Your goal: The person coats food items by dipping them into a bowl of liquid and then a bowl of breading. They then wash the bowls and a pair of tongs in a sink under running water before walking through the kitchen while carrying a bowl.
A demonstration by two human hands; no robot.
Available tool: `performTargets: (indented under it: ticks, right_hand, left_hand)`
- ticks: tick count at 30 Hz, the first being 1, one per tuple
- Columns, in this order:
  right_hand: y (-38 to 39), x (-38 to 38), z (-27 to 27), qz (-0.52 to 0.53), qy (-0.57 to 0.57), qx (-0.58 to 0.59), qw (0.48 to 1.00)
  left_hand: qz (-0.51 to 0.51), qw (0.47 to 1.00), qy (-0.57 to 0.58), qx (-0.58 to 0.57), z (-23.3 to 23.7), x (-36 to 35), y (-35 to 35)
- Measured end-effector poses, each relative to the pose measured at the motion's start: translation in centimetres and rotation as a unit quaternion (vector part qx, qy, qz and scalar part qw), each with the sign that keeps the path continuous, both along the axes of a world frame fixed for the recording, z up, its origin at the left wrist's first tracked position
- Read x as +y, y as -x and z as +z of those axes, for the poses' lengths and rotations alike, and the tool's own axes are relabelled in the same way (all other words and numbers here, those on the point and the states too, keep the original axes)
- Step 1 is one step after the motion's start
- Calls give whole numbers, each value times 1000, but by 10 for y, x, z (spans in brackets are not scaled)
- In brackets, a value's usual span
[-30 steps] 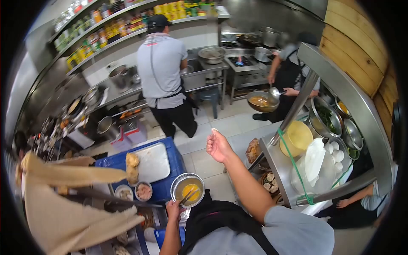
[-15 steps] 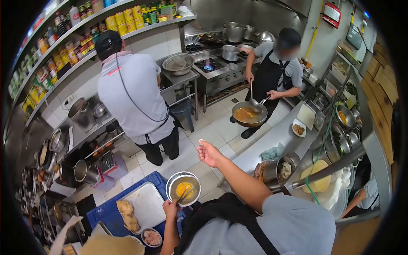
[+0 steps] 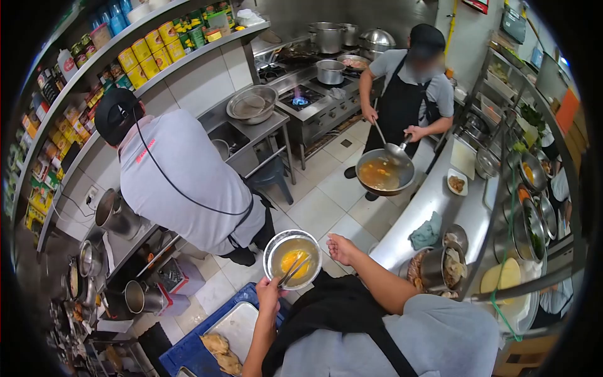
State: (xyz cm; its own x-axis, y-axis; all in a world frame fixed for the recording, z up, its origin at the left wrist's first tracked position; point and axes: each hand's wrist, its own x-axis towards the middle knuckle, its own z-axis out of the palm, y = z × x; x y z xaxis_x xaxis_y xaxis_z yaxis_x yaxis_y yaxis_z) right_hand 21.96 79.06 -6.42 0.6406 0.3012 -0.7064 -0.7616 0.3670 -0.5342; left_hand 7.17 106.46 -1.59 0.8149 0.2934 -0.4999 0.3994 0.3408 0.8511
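Note:
My left hand (image 3: 269, 293) is closed on the rim of a metal bowl (image 3: 272, 250) and the tongs-like utensil (image 3: 294, 270) resting in it. Yellow egg (image 3: 295, 262) lies in the bowl. To the right of the bowl, my right hand (image 3: 340, 249) is raised with its fingers curled together; whether something small is between them is too small to tell. Across from me, a co-worker (image 3: 411, 88) holds a pan of brownish liquid (image 3: 382, 174) and a ladle (image 3: 396, 152).
Another co-worker (image 3: 182, 169) bends over the left counter. A blue crate (image 3: 188, 349) with a metal tray (image 3: 242, 323) stands below the bowl. On the right counter (image 3: 461, 210) are a green cloth (image 3: 426, 231), a white dish (image 3: 457, 182) and pots. A burner flame (image 3: 300, 100) burns behind.
My right hand has drawn back and lower, nearer the bowl. The view has turned. The left co-worker leans further over the counter, and the bowl stays in my left hand.

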Motion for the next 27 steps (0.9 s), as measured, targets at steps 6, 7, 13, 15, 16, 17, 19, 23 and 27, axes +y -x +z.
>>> performTargets:
  ticks: [6, 7, 13, 15, 16, 17, 19, 23, 27]
  right_hand:
    - [-72, 29, -103, -23, -19, 36, 999]
    - [-86, 35, -122, -5, -22, 36, 999]
    - [-186, 71, -137, 52, -68, 24, 996]
    - [-199, 82, -74, 46, -161, -14, 986]
    - [-214, 82, -74, 73, -191, -47, 978]
    - [-225, 83, -74, 79, -189, -41, 978]
    - [-251, 89, -49, 75, -274, -83, 955]
    - [-302, 91, 0, 7, -210, -111, 971]
    - [-312, 93, 104, 38, -123, -132, 983]
  left_hand:
    - [-21, 998, 19, -50, 54, 6, -85]
    - [-4, 999, 14, -51, 55, 11, -100]
    - [-25, 997, 20, -63, 75, 29, -193]
    - [-10, 998, 30, -57, 74, 32, -224]
    - [-21, 997, 17, -72, 70, 34, -239]
    - [-33, 996, 5, -85, 67, 36, -252]
    - [-24, 996, 8, -81, 64, 38, -276]
    - [-27, 996, -20, -83, 67, 45, -313]
    - [-47, 995, -43, -82, 74, 56, -333]
